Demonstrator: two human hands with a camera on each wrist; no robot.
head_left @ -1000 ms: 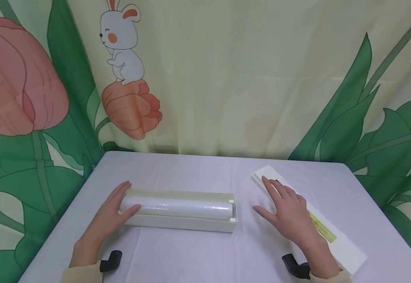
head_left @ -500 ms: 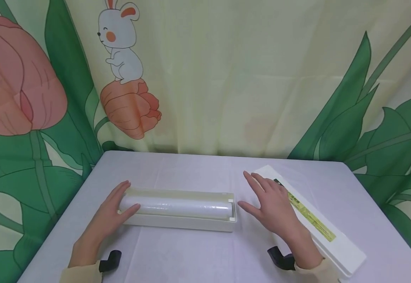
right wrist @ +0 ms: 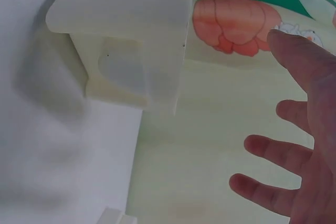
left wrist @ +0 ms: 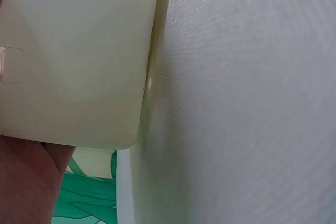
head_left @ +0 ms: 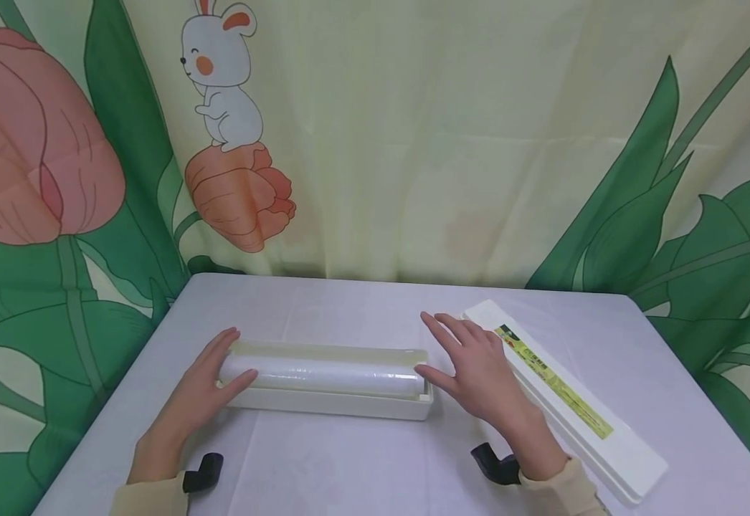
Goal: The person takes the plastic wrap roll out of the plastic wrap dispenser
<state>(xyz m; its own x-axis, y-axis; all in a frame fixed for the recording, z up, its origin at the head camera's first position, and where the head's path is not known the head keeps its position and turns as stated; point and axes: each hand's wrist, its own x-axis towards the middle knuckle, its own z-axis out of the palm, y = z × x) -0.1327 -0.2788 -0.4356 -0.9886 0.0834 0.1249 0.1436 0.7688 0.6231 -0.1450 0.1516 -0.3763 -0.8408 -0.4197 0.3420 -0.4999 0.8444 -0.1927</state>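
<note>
Left of the middle of the desk [head_left: 336, 466] sits the open white box [head_left: 330, 405], its long side towards you, with a shiny pale roll [head_left: 343, 378] lying lengthwise inside. Your left hand [head_left: 197, 390] has hold of the box's left end, thumb over the near side and fingers reaching along to the far corner. Your right hand [head_left: 481, 369] grasps nothing: its fingers are spread well apart, the thumb tip just beside the box's right end, and the right wrist view shows a gap there.

For a steady hold at both ends, let the left hand act as the anchor and match it on the right, thumb to the near wall and fingers to the far one. Press on the box's walls rather than on the roll, which looks likely to turn under a careless thumb. Grip lightly; the plastic seems thin enough to flex. Mind your right forearm too: the white lid [head_left: 568, 421], with its yellow-green label [head_left: 552, 380], lies aslant just outside it, and a wide elbow could nudge it.
</note>
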